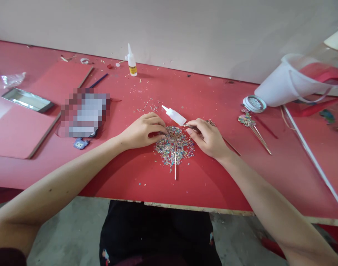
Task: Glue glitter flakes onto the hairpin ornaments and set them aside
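Note:
A gold hairpin (176,162) lies on a pile of small iridescent chips (169,157), its stem pointing toward me. My left hand (143,131) is curled at the pile's left side, thumb and fingertips closed at the edge of the hairpin's head; the exact contact is partly hidden. My right hand (209,138) is closed on tweezers (193,128), mostly covered by the fingers, with the tip pointing left above the pile. Just beyond the pile a white glue bottle (176,116) lies on its side, nozzle to the left.
Another glue bottle (132,66) stands near the wall. At right are a decorated hairpin (248,120), a round tub (254,104) and a tipped white bucket (282,83). A thin stick (232,146) lies by my right wrist. Left are a blurred-out object (88,112) and a box (27,99).

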The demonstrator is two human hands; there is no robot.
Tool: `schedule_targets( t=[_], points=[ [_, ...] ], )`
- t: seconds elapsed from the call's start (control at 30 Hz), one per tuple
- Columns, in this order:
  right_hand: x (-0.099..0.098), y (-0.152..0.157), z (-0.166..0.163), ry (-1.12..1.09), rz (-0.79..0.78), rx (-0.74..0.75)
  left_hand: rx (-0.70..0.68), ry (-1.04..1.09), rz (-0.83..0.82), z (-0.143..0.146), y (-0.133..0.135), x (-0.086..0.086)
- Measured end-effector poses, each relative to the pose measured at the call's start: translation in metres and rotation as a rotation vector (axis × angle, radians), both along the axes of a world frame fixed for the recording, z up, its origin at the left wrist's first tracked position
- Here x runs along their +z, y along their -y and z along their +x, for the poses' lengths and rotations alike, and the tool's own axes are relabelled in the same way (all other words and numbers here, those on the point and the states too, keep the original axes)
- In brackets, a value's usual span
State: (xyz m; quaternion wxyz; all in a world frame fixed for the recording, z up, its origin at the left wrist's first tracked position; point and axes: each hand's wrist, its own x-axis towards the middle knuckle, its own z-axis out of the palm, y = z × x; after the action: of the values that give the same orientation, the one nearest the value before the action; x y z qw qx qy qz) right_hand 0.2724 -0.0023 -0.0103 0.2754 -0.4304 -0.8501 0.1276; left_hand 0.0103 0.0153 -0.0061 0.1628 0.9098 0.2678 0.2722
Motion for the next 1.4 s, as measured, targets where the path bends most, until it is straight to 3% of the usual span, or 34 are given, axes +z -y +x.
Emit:
schedule_targets(
  t=[0.43,0.6,0.77,0.9,1.4],
  points=[
    [0.0010,0.0004,-0.0001,0.028,-0.004,0.049,-0.057,-0.042,0.002,-0.0036,-0.0022,0.0012],
    [0.0001,0.0018,-0.0014,0.011,0.031,0.113,0.017,-0.004,0.030,-0.0047,-0.0040,-0.0008],
    [0.0021,0.0048,-0.0050,0.087,0.035,0.179,-0.038,-0.030,0.041,-0.0037,-0.0028,-0.0015],
    [0.0015,0.0055,-0.0073,0.122,0.034,0.219,0.010,-0.019,0.066,-0.0023,-0.0021,-0.0028],
    [-0.0007,0.0070,-0.0090,0.131,0.019,0.228,0.081,-0.026,0.058,-0.0022,-0.0017,-0.0045]
  ],
)
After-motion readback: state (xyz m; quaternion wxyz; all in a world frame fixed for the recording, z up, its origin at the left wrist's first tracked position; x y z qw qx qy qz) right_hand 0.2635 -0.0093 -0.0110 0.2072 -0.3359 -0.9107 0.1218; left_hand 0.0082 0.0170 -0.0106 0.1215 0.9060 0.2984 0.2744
